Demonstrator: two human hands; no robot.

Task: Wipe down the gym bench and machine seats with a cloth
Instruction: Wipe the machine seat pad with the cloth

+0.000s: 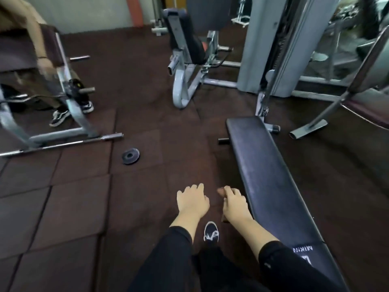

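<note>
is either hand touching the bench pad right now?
No: the left hand and right hand both hover over the floor tiles, left of the bench pad.

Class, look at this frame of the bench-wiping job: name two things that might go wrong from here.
1. The weight plate and barbell lie loose on the floor beside the bench: likely trip hazards.
2. The right hand seems to hold only a small brownish item; if no proper cloth, wiping may fail.
</note>
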